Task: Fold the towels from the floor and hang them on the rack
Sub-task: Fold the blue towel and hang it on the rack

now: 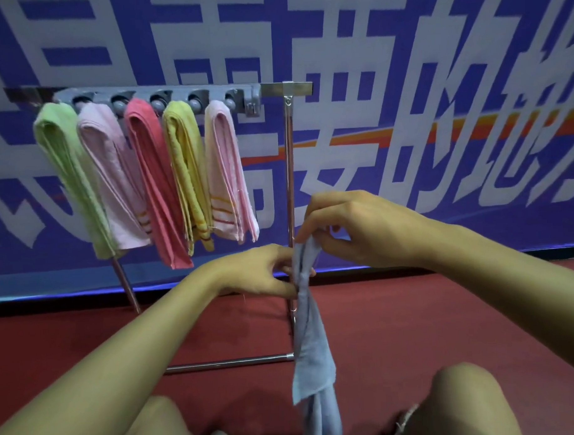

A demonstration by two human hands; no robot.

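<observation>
We are holding a pale blue towel (311, 333) up in front of us, between our knees and the rack (286, 87), and it is hanging in a twisted, bunched strip toward the red floor (396, 317). Our right hand (354, 228) is pinching the top end of the cloth between thumb and fingertips, and our left hand (264, 271) is pinching the same strip just below, fingers curled onto its edge. We are judging this to be the straightening part of the fold: the cloth is still rumpled, so we are better off finding two true corners, drawing our hands apart until the top edge is taut and flat, and only then bringing the halves together lengthwise so the long edges are matching. Letting the lower end drag on the floor while we are doing this could undo the fold. Counting now: five towels are already hanging folded on the rack, side by side, namely one green towel (66, 166), a pink towel (112, 178), one red towel (154, 183), one yellow towel (188, 175) and a second pink towel (229, 173). One towel is in our hands, making six in sight. The rack is a single one, standing against a blue banner (436, 65).
</observation>
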